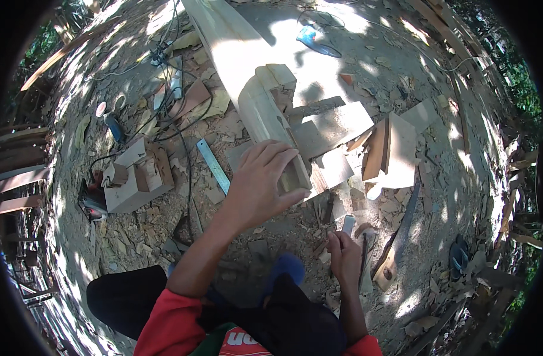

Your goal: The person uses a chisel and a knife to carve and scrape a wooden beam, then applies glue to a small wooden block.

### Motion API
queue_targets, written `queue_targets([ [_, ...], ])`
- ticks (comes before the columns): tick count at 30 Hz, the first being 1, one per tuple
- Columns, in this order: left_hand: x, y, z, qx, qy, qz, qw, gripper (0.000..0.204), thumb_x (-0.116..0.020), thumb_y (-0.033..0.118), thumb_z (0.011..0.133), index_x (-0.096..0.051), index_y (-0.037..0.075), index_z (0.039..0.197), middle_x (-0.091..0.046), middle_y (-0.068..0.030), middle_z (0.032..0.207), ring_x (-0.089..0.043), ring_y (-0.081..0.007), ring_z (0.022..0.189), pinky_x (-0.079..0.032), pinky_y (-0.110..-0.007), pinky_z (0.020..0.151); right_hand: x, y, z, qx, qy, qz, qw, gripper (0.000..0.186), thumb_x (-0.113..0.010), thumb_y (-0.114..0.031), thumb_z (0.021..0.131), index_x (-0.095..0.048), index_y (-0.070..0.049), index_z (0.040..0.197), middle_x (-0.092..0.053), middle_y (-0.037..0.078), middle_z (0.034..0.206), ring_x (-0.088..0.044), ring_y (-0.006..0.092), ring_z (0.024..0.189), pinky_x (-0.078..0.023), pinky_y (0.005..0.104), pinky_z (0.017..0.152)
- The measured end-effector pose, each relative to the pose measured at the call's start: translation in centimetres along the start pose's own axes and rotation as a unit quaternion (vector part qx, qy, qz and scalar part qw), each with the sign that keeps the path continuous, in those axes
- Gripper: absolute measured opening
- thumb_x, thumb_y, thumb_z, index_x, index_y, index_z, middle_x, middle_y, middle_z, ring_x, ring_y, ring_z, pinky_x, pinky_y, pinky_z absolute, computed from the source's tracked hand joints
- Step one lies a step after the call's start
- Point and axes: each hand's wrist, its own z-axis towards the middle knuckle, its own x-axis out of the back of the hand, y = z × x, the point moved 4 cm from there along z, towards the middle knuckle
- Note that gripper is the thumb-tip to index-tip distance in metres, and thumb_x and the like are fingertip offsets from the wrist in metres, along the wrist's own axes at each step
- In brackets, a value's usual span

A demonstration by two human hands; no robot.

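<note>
My left hand (265,181) is wrapped over the near end of a long pale timber beam (230,47), which runs away toward the top of the view. Low on the right, my right hand (342,255) is closed around a chisel-like tool, its flat metal blade (348,224) pointing up and forward; its handle is mostly hidden by my fingers. Beside the beam's near end lie pale wooden blocks (336,127) and an angled wood piece (396,154). A metal ruler (212,166) lies left of my left hand.
A wooden block assembly (141,184), tangled cables (164,62), a blue object (307,35) and wood scraps lie on the dirt ground. At right are a long dark blade with a wooden handle (384,273) and sandals (458,255). Stacked boards (19,178) line the left edge.
</note>
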Motion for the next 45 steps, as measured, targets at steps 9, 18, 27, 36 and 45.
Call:
queue_targets([
  [9,-1.5,2.5,1.2,0.019,-0.022,0.090,0.996,0.067,-0.082,0.037,0.072,-0.059,0.002,0.123,-0.058,-0.0136,0.127,-0.049,-0.0332,0.126,-0.038,-0.046,0.107,-5.7,15.4,0.1,-0.044,0.157,-0.171,0.972,0.058,-0.068,-0.031,0.088,-0.049,-0.008,0.138,-0.048,0.017,0.139,-0.044,0.0386,0.127,-0.035,0.0507,0.106],
  [18,-1.8,4.0,1.9,0.051,-0.065,0.125,0.989,0.067,-0.082,0.033,0.071,-0.058,-0.001,0.123,-0.055,-0.0145,0.130,-0.045,-0.0330,0.129,-0.035,-0.046,0.110,-6.6,16.6,0.0,0.016,0.182,-0.080,0.980,0.056,-0.063,-0.031,0.091,-0.048,-0.003,0.138,-0.049,0.023,0.137,-0.046,0.0438,0.125,-0.034,0.0526,0.105],
  [27,-2.1,3.5,2.0,0.045,-0.076,0.121,0.989,0.070,-0.081,0.038,0.074,-0.058,-0.001,0.127,-0.055,-0.0138,0.133,-0.043,-0.0326,0.132,-0.034,-0.047,0.111,-3.9,19.3,-2.7,-0.099,0.140,-0.114,0.978,0.047,-0.063,-0.030,0.089,-0.054,-0.001,0.126,-0.056,0.020,0.116,-0.052,0.0408,0.114,-0.041,0.0493,0.097],
  [36,-2.8,3.3,1.7,0.037,-0.055,0.112,0.992,0.073,-0.083,0.040,0.073,-0.058,0.002,0.130,-0.055,-0.0147,0.138,-0.041,-0.0353,0.137,-0.033,-0.049,0.112,-2.8,20.6,-2.6,-0.161,0.076,-0.102,0.979,0.043,-0.064,-0.028,0.089,-0.054,-0.002,0.121,-0.060,0.020,0.115,-0.057,0.0391,0.111,-0.043,0.0478,0.096],
  [45,-4.2,1.7,0.6,0.050,0.004,0.056,0.997,0.072,-0.079,0.047,0.075,-0.056,0.008,0.130,-0.051,-0.0127,0.143,-0.032,-0.0362,0.142,-0.016,-0.058,0.118,7.4,4.9,-1.7,-0.042,0.009,0.177,0.983,0.034,-0.067,-0.018,0.089,-0.061,-0.002,0.119,-0.066,0.011,0.085,-0.063,0.0272,0.070,-0.051,0.0323,0.067],
])
